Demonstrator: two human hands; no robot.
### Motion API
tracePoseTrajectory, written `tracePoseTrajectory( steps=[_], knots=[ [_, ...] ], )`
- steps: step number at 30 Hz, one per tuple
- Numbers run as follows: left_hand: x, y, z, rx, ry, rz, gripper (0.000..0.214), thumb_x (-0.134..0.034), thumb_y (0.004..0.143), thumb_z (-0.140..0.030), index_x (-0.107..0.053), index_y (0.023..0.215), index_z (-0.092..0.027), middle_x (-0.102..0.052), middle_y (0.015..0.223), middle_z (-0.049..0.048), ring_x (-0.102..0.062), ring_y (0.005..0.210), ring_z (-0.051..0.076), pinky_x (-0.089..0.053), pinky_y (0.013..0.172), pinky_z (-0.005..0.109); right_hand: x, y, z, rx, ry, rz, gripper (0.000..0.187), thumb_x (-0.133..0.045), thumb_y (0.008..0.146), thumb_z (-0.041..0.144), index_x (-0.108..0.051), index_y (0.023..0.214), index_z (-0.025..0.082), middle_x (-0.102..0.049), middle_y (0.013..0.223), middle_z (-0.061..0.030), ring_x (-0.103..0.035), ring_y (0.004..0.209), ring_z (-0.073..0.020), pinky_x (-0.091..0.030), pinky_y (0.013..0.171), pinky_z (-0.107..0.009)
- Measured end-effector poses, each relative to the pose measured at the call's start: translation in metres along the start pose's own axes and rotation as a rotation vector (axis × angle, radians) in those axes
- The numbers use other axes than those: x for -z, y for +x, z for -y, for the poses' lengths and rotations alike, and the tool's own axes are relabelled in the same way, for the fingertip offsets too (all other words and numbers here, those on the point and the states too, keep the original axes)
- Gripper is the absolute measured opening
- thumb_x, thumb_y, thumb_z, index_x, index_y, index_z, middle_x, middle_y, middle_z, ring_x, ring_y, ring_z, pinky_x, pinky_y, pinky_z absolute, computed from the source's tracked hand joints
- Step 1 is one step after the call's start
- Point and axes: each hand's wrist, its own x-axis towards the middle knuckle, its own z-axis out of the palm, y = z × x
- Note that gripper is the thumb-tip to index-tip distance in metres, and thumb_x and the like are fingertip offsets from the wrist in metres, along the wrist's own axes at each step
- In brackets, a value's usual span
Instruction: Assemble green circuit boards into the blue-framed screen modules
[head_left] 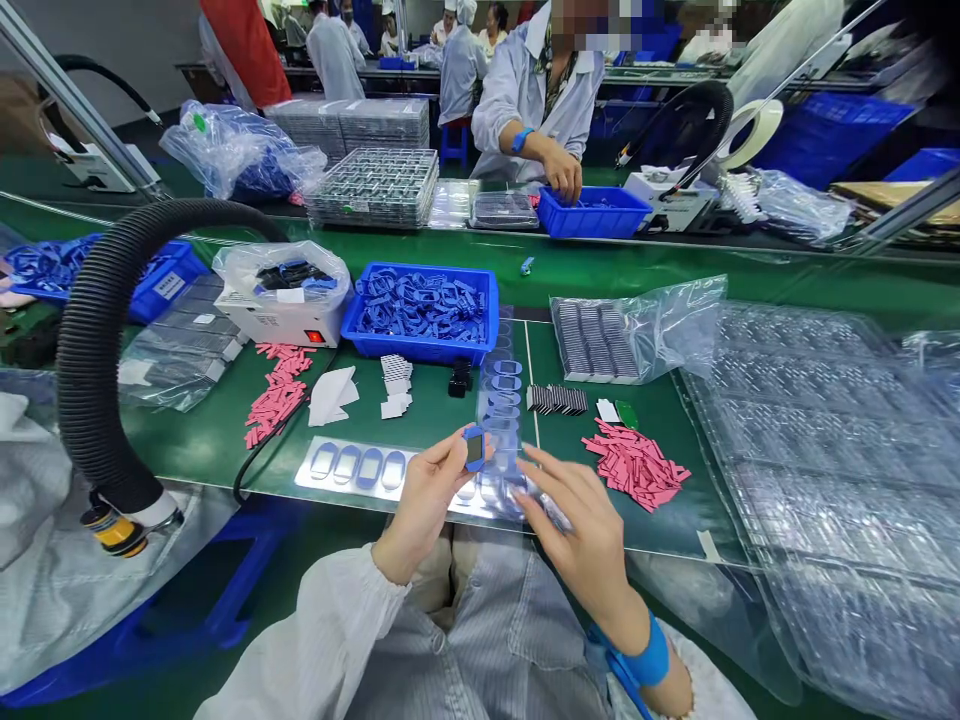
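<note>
My left hand (427,495) pinches a small blue frame with a dark screen (474,449) between thumb and fingers. To its right, my right hand (581,525) has its fingers spread and nothing visible in them. Beneath both hands lies a silvery sheet of oval film stickers (306,470). A clear strip with blue-edged ovals (504,400) runs away from me up the mat, partly hidden near the hands. A pile of pink strips (637,465) lies beyond my right hand, and a row of small dark-and-white pieces (556,400) sits farther back.
A blue bin (420,350) full of blue frames stands ahead. Left are a white box (277,325) and a black flexible hose (90,330). Bagged grey pieces (600,340) and clear trays (840,480) lie right. A co-worker's hand (562,170) reaches into another blue bin (592,222).
</note>
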Motion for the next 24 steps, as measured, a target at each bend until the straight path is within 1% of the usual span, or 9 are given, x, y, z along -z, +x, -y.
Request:
tracePoseTrajectory(
  steps=[2, 5, 10, 13, 15, 18, 20, 22, 24],
  knots=[
    [-0.001, -0.001, 0.0, -0.02, 0.056, -0.017, 0.036, -0.068, 0.077, -0.037, -0.069, 0.107, -0.016, -0.074, 0.103, 0.0102, -0.066, 0.102, 0.026, -0.044, 0.099, 0.043, -0.006, 0.008, -0.006, 0.022, -0.109, 0.056, 0.029, -0.062, 0.083, 0.024, -0.062, 0.111, 0.018, -0.066, 0.116, -0.0101, -0.061, 0.103, -0.0253, -0.05, 0.081, -0.041],
    [-0.002, 0.0, 0.0, -0.048, 0.119, -0.027, 0.039, -0.072, 0.073, -0.036, -0.07, 0.105, -0.015, -0.073, 0.107, 0.0109, -0.064, 0.106, 0.028, -0.042, 0.101, 0.044, -0.012, 0.013, -0.011, 0.075, -0.143, 0.131, 0.027, -0.058, 0.086, 0.028, -0.061, 0.111, 0.018, -0.069, 0.111, -0.0074, -0.059, 0.107, -0.0243, -0.047, 0.082, -0.039],
    [-0.007, 0.006, -0.004, -0.057, 0.167, 0.055, 0.039, -0.074, 0.069, -0.038, -0.072, 0.101, -0.015, -0.076, 0.094, 0.0105, -0.068, 0.097, 0.028, -0.047, 0.097, 0.045, -0.015, 0.013, -0.009, -0.017, -0.173, 0.182, 0.025, -0.051, 0.091, 0.032, -0.063, 0.106, 0.017, -0.072, 0.1, -0.0072, -0.065, 0.091, -0.0205, -0.042, 0.072, -0.035],
    [-0.008, 0.01, -0.005, -0.068, 0.185, 0.092, 0.04, -0.075, 0.067, -0.039, -0.073, 0.099, -0.015, -0.076, 0.096, 0.0111, -0.069, 0.095, 0.028, -0.049, 0.095, 0.044, -0.015, 0.015, -0.005, -0.029, -0.168, 0.205, 0.023, -0.049, 0.091, 0.032, -0.065, 0.1, 0.017, -0.073, 0.097, -0.0067, -0.066, 0.091, -0.0207, -0.038, 0.071, -0.035],
    [-0.005, 0.011, -0.005, -0.07, 0.202, 0.11, 0.04, -0.074, 0.069, -0.04, -0.072, 0.1, -0.016, -0.076, 0.097, 0.0109, -0.069, 0.096, 0.028, -0.049, 0.095, 0.043, -0.015, 0.017, -0.005, -0.041, -0.156, 0.208, 0.024, -0.047, 0.092, 0.032, -0.065, 0.098, 0.017, -0.072, 0.098, -0.0072, -0.065, 0.093, -0.0212, -0.038, 0.072, -0.035],
    [0.003, 0.004, -0.005, -0.063, 0.25, 0.136, 0.036, -0.073, 0.07, -0.038, -0.073, 0.098, -0.017, -0.075, 0.097, 0.0104, -0.069, 0.096, 0.029, -0.05, 0.094, 0.044, -0.019, 0.016, -0.011, -0.094, -0.127, 0.185, 0.028, -0.045, 0.093, 0.034, -0.066, 0.102, 0.018, -0.072, 0.1, -0.0097, -0.066, 0.094, -0.0227, -0.04, 0.074, -0.036],
    [0.01, -0.004, -0.006, -0.053, 0.288, 0.145, 0.032, -0.074, 0.069, -0.035, -0.074, 0.095, -0.017, -0.075, 0.097, 0.0104, -0.069, 0.095, 0.03, -0.052, 0.091, 0.044, -0.022, 0.014, -0.018, -0.15, -0.094, 0.162, 0.032, -0.047, 0.091, 0.04, -0.067, 0.104, 0.018, -0.073, 0.098, -0.0109, -0.067, 0.088, -0.0238, -0.044, 0.072, -0.037],
    [0.015, -0.009, -0.005, -0.053, 0.31, 0.133, 0.031, -0.075, 0.068, -0.035, -0.075, 0.094, -0.018, -0.075, 0.098, 0.0106, -0.069, 0.094, 0.03, -0.053, 0.09, 0.044, -0.026, 0.014, -0.026, -0.206, -0.038, 0.15, 0.034, -0.052, 0.087, 0.045, -0.069, 0.102, 0.02, -0.074, 0.092, -0.0099, -0.068, 0.079, -0.0238, -0.049, 0.067, -0.036],
    [0.017, -0.009, -0.002, -0.064, 0.308, 0.11, 0.034, -0.074, 0.068, -0.038, -0.074, 0.095, -0.017, -0.075, 0.097, 0.0112, -0.07, 0.093, 0.03, -0.053, 0.09, 0.045, -0.028, 0.015, -0.034, -0.253, 0.04, 0.144, 0.034, -0.054, 0.085, 0.047, -0.069, 0.1, 0.021, -0.075, 0.088, -0.0079, -0.069, 0.075, -0.0228, -0.053, 0.064, -0.035]
  ],
)
